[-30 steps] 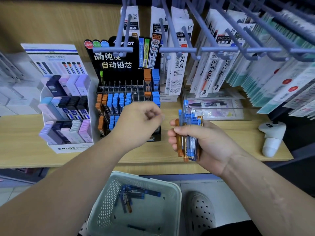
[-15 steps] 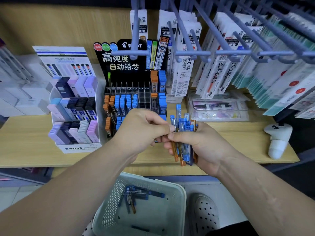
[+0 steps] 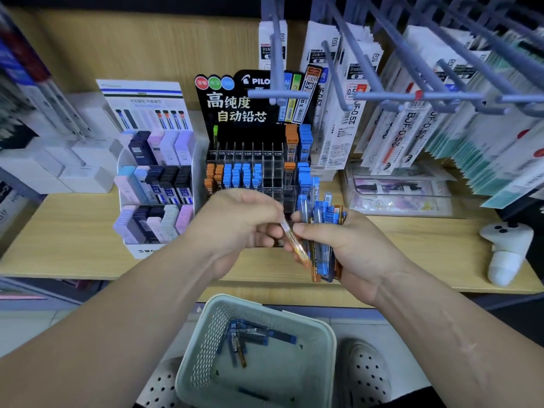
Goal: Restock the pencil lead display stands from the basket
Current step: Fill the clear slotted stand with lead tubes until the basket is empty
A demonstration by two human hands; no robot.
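Nearest, below the shelf's (image 3: 73, 231) front edge, the basket (image 3: 203, 348) holds a few loose lead tubes (image 3: 250, 337). Above it the right hand (image 3: 353, 248) grips a bundle of blue and orange tubes (image 3: 321, 231). The left hand (image 3: 235, 222) pinches the top of one orange tube (image 3: 295, 244) beside the bundle. Behind them, the black display stand (image 3: 253, 160) and the white stand (image 3: 153, 195) sit side by side mid-shelf.

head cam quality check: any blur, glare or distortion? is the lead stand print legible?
Head view: even light, no hard glare; Pilot stand header print is sharp; the orange lead tube pinched by the left hand is motion-smeared; the bundle of lead tubes in the right hand is fairly crisp; wide-angle stretch splays the left-edge boxes and overhead hooks, both soft.
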